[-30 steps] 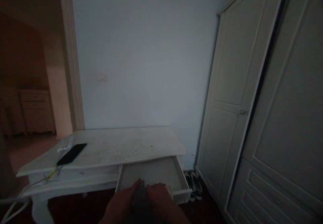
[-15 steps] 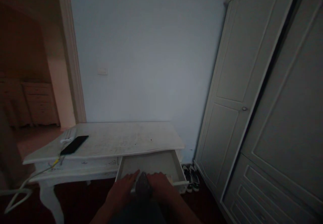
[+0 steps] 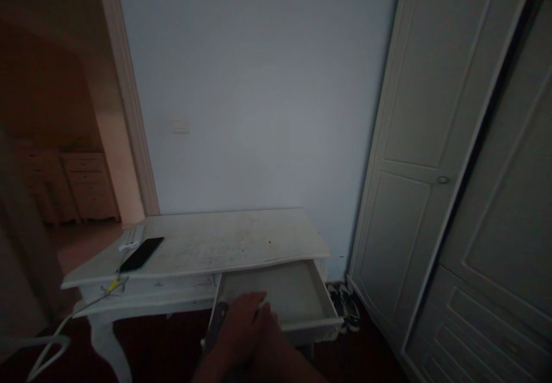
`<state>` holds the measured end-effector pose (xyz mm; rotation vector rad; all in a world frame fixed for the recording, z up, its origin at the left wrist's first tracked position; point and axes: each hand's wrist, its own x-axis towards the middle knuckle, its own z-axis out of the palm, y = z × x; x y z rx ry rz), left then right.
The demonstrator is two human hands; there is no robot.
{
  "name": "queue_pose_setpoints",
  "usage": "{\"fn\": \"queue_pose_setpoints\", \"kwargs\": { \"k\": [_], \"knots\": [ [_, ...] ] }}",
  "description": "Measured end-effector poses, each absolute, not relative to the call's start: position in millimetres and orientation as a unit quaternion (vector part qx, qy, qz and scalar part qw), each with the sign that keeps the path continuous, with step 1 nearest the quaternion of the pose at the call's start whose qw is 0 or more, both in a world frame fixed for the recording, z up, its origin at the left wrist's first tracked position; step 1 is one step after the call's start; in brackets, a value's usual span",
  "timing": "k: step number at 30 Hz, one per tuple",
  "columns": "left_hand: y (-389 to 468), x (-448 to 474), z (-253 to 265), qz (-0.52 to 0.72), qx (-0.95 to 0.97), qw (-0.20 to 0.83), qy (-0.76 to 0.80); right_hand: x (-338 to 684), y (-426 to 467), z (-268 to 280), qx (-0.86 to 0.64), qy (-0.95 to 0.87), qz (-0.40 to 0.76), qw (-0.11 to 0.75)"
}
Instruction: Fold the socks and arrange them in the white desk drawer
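My left hand and my right hand meet in front of the pulled-out drawer of a white desk. Their fingers are bent and pressed close together. A tiny pale spot shows between the fingertips, too dim to name. Along the outer side of my left hand lies a dark grey object with a rounded end. Its lower part is hidden by my hand and arm, and I cannot tell how it is held. The drawer's bare inside is partly covered by my hands.
On the worn desk top lie a black phone and a white box-like item at the left. A pale cable hangs over the edge. Shoes stand between desk and wardrobe. At left is a doorway.
The grey object was between my hands and now shows left of my left hand. My hands have come together. The view has shifted slightly left.
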<state>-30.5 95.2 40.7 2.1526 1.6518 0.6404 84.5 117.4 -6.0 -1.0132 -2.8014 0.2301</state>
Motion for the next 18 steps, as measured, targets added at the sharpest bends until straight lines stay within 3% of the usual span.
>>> {"fn": "queue_pose_setpoints", "kwargs": {
  "k": [5,8,18],
  "knots": [
    [90.9,-48.1,-3.9,0.177,0.803,0.068,0.565,199.5,130.1,-5.0,-0.424,-0.901,0.079,0.052],
    [84.1,-65.4,-22.6,0.156,0.797,0.02,0.584,242.0,140.6,0.9,-0.503,-0.862,0.056,-0.008],
    [76.0,-89.3,19.1,0.129,0.763,-0.052,0.631,240.7,134.3,4.2,-0.531,-0.845,0.058,-0.028]
  ]
}}
